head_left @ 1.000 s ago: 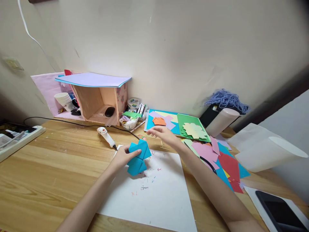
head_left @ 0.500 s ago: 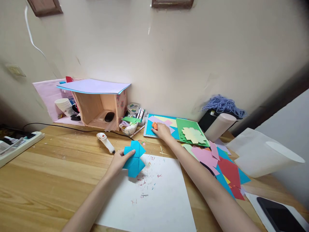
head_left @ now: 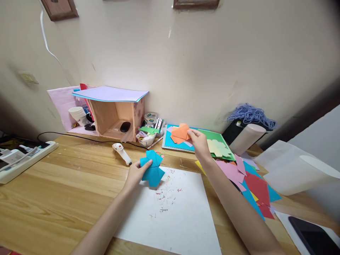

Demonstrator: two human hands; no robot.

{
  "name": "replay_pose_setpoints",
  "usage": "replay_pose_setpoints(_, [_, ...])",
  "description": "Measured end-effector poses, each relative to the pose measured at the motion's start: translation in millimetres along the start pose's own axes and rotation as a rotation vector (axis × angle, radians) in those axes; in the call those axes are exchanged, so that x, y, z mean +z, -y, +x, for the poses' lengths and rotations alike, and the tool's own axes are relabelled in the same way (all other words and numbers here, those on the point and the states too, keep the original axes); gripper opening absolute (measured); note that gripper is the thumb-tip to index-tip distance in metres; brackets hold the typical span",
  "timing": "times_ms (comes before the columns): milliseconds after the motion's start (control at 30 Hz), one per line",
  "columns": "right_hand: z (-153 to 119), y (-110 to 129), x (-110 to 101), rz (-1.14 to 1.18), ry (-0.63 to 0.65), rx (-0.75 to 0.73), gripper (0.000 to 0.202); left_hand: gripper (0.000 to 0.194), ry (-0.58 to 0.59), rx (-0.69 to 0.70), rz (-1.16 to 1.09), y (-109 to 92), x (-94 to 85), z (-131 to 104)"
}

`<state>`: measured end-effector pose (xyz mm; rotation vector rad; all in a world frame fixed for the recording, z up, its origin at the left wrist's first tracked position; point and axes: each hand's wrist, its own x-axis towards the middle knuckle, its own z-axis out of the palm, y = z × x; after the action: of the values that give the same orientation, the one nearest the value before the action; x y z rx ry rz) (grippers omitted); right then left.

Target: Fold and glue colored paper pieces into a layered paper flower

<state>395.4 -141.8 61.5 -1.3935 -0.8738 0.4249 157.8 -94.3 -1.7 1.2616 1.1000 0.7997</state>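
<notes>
Pinched in my left hand (head_left: 136, 173) is a blue folded paper shape (head_left: 154, 171) with several pointed flaps, held above the top left part of a paint-marked white sheet (head_left: 180, 209). My right hand (head_left: 198, 141) grips the right edge of an orange paper shape (head_left: 180, 134) between thumb and fingers, over the blue and green paper stack. A pale yellow-green cut paper (head_left: 217, 148) lies on the green sheet (head_left: 211, 135), just right of my right hand. A white glue gun (head_left: 121, 153) rests on the table, up and left of my left hand.
Behind stands a cardboard box (head_left: 114, 118) with a lilac paper top, beside a tub of paper scraps (head_left: 146, 139). Coloured papers (head_left: 255, 187) spread at the right, near a white roll (head_left: 248, 138) and a phone (head_left: 313, 233). A power strip (head_left: 29, 161) lies at the left.
My right hand has moved right, bringing up the orange paper, which now shows much more of its surface. A yellow piece shows beside my right forearm. The view has shifted slightly left.
</notes>
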Motion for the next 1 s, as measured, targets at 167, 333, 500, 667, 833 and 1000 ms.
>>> replay_pose_setpoints(167, [-43,1,24,0.348,0.202,0.305,0.023,0.044,0.012,-0.021,-0.078,-2,0.8,-3])
replay_pose_setpoints(333, [-59,-12,40,0.242,0.127,0.288,0.022,0.043,0.001,-0.018,-0.146,0,1.3,-3])
replay_pose_setpoints(500, [-65,-18,46,0.172,0.113,0.267,0.022,0.041,-0.017,-0.023,-0.179,-2,0.7,-3])
replay_pose_setpoints(667, [-67,-13,45,0.127,0.195,0.240,0.018,0.042,-0.015,0.010,-0.203,-3,0.3,-3])
replay_pose_setpoints(833, [-68,-3,40,-0.030,0.187,0.180,0.016,0.041,-0.035,0.046,-0.213,0,0.7,-2])
replay_pose_setpoints(1000, [-70,4,39,-0.064,0.219,0.141,0.018,0.041,-0.076,0.084,-0.198,-3,0.3,-3])
